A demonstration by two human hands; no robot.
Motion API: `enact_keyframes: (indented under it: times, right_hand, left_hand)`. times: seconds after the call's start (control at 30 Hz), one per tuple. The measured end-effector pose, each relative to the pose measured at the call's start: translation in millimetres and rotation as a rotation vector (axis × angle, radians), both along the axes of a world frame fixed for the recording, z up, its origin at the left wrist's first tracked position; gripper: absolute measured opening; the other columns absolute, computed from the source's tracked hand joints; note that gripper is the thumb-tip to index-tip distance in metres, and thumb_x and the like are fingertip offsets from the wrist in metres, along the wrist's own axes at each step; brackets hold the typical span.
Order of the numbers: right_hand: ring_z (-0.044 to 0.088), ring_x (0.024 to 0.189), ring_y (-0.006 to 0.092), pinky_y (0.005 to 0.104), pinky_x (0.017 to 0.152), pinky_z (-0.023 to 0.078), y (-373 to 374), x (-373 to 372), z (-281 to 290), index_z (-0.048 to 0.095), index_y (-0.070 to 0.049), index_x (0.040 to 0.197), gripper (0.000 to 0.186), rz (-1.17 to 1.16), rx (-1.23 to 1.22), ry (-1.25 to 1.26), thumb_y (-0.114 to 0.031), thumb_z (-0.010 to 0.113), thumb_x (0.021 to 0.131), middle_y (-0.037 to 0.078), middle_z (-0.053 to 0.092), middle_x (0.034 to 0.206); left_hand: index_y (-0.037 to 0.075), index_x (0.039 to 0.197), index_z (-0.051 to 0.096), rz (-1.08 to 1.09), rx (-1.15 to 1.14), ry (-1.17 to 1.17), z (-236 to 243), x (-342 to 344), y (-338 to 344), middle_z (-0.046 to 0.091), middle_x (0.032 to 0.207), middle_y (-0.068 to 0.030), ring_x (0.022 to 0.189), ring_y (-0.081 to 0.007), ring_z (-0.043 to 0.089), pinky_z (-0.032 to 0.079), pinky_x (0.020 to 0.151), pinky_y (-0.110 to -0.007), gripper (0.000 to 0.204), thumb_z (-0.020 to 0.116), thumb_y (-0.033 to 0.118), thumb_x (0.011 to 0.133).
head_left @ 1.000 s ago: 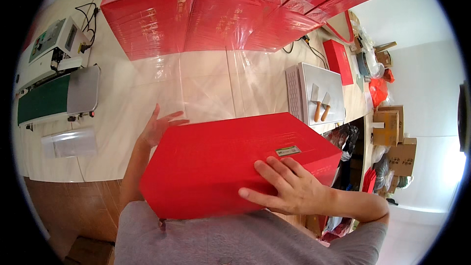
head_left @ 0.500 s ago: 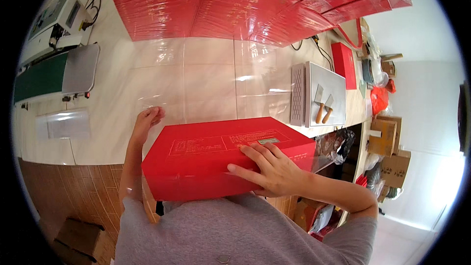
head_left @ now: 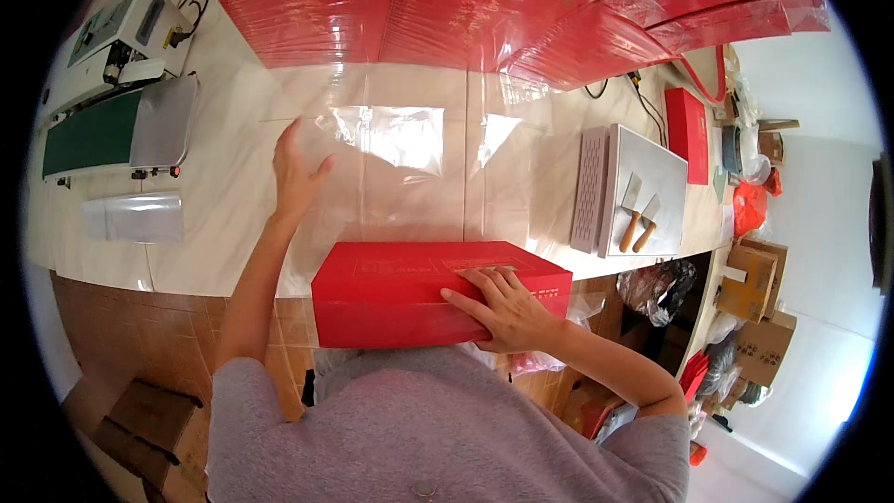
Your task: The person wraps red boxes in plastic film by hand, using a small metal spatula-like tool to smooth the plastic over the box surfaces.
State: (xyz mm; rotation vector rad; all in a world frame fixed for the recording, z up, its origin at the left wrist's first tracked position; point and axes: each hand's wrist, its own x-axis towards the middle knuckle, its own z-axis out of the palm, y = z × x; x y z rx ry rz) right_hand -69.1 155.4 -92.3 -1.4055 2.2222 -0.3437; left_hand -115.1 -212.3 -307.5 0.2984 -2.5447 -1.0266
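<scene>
A red gift box with printed lines on its top lies at the table's front edge, against my body. My right hand grips its front top edge at the right, fingers over the top and thumb on the front face. Clear film wraps the box and spreads over the table beyond it, where a shiny sheet of plastic film catches the light. My left hand is stretched out beside that film, thumb apart from the fingers. Whether it touches the film I cannot tell.
Large film-wrapped red boxes stand at the back. On the left are a machine with a green conveyor belt and a clear plastic piece. At right, two wooden-handled scrapers lie on a grey metal case. Cardboard boxes are stacked farther right.
My left hand has reached forward and opened out from a closed curl. The red box has levelled and sits slightly farther right, with my right hand still on it.
</scene>
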Motion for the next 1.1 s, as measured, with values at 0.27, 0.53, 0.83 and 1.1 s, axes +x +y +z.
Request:
enact_keyframes:
  times: [0.27,0.53,0.83,1.1]
  right_hand:
    - [0.048,0.120,0.0351,0.0466,0.104,0.037,14,-3,-3,0.025,-0.018,0.153,0.113,-0.026,0.002,-0.038,-0.038,0.086,0.060,0.020,0.046,0.134]
    - [0.050,0.119,0.0333,0.0445,0.103,0.039,17,-1,-13,0.024,-0.019,0.153,0.114,-0.071,-0.047,0.001,-0.044,0.084,0.060,0.018,0.046,0.135]
    - [0.051,0.115,0.0329,0.0434,0.099,0.041,19,3,-23,0.026,-0.017,0.153,0.098,-0.057,-0.121,0.114,-0.044,0.075,0.072,0.018,0.048,0.125]
    - [0.050,0.115,0.0335,0.0445,0.100,0.039,19,-10,-13,0.032,-0.019,0.150,0.097,-0.004,-0.138,-0.037,-0.041,0.080,0.068,0.021,0.049,0.128]
  left_hand:
    - [0.010,0.142,0.040,-0.377,-0.547,-0.060,22,-127,66,0.039,0.145,-0.0127,0.137,-0.0321,0.034,0.024,0.115,-0.051,0.085,0.080,0.038,0.073]
    - [0.010,0.122,0.053,-0.546,-0.521,-0.511,-23,-151,107,0.054,0.120,-0.0076,0.116,-0.0291,0.049,0.040,0.099,-0.046,0.070,0.085,0.036,0.065]
    - [0.010,0.090,0.059,-0.667,-0.397,-0.697,-24,-152,108,0.062,0.095,-0.0084,0.090,-0.0283,0.064,0.052,0.072,-0.045,0.027,0.077,0.022,0.074]
    - [0.009,0.091,0.058,-0.858,-0.674,-0.267,79,-85,138,0.061,0.086,-0.0056,0.077,-0.0245,0.067,0.055,0.060,-0.038,0.010,0.057,0.012,0.082]
